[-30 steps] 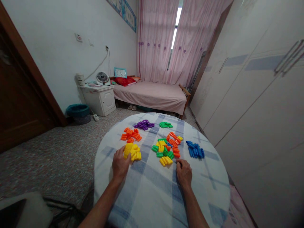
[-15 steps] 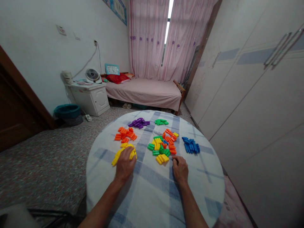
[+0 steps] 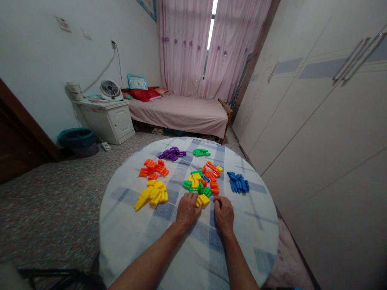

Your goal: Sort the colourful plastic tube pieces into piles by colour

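Small plastic pegs lie in colour groups on a round table with a blue-checked white cloth [image 3: 187,245]. My left hand [image 3: 188,210] rests palm down at the near edge of the mixed pile [image 3: 202,183], its fingers touching yellow pegs there. My right hand [image 3: 224,213] lies beside it with curled fingers, just below the same pile. A yellow group [image 3: 152,194] sits to the left. Orange [image 3: 152,168], purple [image 3: 171,153], green [image 3: 201,152] and blue [image 3: 238,182] groups lie farther out.
Beyond the table stands a bed with a pink cover [image 3: 181,113] and a white bedside cabinet [image 3: 105,119] with a fan. A teal basin [image 3: 76,137] sits on the floor at left. White wardrobe doors [image 3: 317,112] line the right side.
My left hand has left the yellow group and moved right to the mixed pile. The yellow pegs now lie spread out toward the left. My right hand has hardly moved.
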Motion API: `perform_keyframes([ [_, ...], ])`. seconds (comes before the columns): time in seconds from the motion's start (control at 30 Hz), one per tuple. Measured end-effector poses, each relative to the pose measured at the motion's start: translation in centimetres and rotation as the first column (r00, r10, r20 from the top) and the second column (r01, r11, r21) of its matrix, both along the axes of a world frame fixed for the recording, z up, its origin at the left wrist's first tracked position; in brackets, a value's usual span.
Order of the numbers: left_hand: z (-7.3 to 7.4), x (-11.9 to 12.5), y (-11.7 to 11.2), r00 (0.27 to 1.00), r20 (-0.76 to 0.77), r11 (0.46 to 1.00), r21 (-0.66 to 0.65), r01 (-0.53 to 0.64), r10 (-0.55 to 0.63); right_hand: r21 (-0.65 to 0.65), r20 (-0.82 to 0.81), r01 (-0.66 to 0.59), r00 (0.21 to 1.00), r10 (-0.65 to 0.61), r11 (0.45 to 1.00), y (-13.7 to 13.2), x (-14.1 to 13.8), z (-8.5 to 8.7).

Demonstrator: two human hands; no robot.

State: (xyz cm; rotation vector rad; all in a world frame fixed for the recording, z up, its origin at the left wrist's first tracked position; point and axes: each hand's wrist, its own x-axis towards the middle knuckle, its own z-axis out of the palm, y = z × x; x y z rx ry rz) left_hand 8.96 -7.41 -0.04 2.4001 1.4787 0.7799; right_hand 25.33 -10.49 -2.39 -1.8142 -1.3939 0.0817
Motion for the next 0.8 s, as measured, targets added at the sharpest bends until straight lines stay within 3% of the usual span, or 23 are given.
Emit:
perform_keyframes([
  [0.1,0.2,-1.7,-0.2,0.998,0.057,1.0,-0.002,0.014,-0.014,-0.006,-0.007,0.001,1.0,-0.001,1.0,0.0,-0.1,0.1],
  [0.23,0.8,-5.8,-0.6,0.993,0.12,0.998,0.062,-0.008,0.001,-0.014,-0.018,0.002,1.0,-0.003,1.0,0.0,-0.1,0.2],
  [0.37,1.6,-11.0,-0.3,0.978,0.147,0.962,0.208,-0.179,0.15,-0.014,-0.007,0.0,1.0,0.0,1.0,0.0,0.0,0.2],
  [0.5,2.1,-15.0,0.5,0.941,0.164,0.911,0.247,-0.331,0.297,-0.001,-0.002,-0.011,1.0,0.01,1.0,0.1,0.2,0.1],
  [0.6,1.5,-16.2,0.5,0.91,0.214,0.892,0.216,-0.398,0.354,-0.002,0.004,-0.015,1.0,0.015,1.0,0.2,0.3,0.0],
  [0.8,-0.9,-15.9,-0.6,0.924,0.199,0.907,0.206,-0.366,0.328,-0.013,0.011,-0.011,1.0,0.011,1.0,0.2,0.5,-0.1],
])
